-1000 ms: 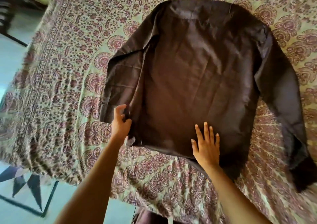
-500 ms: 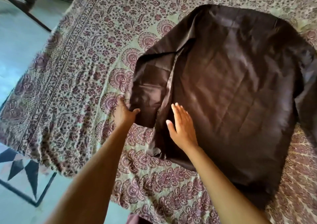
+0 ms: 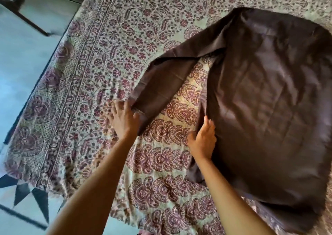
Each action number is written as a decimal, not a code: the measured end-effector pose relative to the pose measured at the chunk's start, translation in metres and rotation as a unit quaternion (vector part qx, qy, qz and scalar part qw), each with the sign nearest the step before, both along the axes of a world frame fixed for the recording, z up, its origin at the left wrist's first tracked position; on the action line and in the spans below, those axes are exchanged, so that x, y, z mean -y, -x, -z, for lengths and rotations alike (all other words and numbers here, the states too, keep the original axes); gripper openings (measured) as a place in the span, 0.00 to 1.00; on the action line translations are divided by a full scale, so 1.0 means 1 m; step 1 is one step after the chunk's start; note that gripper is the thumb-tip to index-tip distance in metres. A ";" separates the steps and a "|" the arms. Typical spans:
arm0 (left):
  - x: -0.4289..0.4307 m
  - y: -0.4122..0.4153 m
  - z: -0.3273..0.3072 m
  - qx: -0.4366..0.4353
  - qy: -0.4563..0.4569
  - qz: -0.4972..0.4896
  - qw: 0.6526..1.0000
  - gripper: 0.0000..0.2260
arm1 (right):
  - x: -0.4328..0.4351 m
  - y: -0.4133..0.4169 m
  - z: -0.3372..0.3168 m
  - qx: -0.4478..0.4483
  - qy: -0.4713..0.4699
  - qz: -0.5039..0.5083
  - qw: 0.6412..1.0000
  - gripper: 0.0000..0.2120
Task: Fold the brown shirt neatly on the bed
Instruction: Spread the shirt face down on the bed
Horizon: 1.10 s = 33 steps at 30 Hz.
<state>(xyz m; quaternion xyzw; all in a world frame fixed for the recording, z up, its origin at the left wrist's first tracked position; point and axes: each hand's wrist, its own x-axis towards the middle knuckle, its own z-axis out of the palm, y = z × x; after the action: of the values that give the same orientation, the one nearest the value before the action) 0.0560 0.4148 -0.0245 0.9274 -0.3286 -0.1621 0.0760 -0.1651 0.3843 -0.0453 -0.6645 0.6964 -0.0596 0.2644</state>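
Note:
The brown shirt [image 3: 269,109] lies spread flat on the patterned bedspread [image 3: 107,46], filling the right half of the view. Its left sleeve [image 3: 161,83] angles out from the body, with a wedge of bedspread showing between them. My left hand [image 3: 124,121] rests at the sleeve's cuff with its fingers spread on the bed and its thumb against the cuff edge. My right hand [image 3: 203,139] presses flat on the shirt's left side edge, fingers straight and together. The shirt's right sleeve is out of view.
The bed's left edge runs diagonally beside a pale blue floor [image 3: 23,69]. Dark furniture legs [image 3: 27,17] stand at the upper left. A black-and-white triangle floor pattern [image 3: 27,197] shows at the lower left, under the hanging bedspread corner.
The left hand has drawn the sleeve outward, away from the shirt's body, opening a gap. The right hand slid left to the side edge. The view shifted left.

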 end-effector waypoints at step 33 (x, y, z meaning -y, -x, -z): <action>-0.091 0.114 0.011 -0.252 0.125 -0.155 0.947 0.10 | -0.074 0.137 -0.011 0.180 -0.203 0.073 0.960 0.11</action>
<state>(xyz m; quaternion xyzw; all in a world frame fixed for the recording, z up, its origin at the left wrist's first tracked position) -0.0582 0.5058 -0.0353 0.8789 -0.1683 -0.3342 0.2958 -0.3018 0.4586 -0.0343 -0.5222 0.6817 -0.0544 0.5095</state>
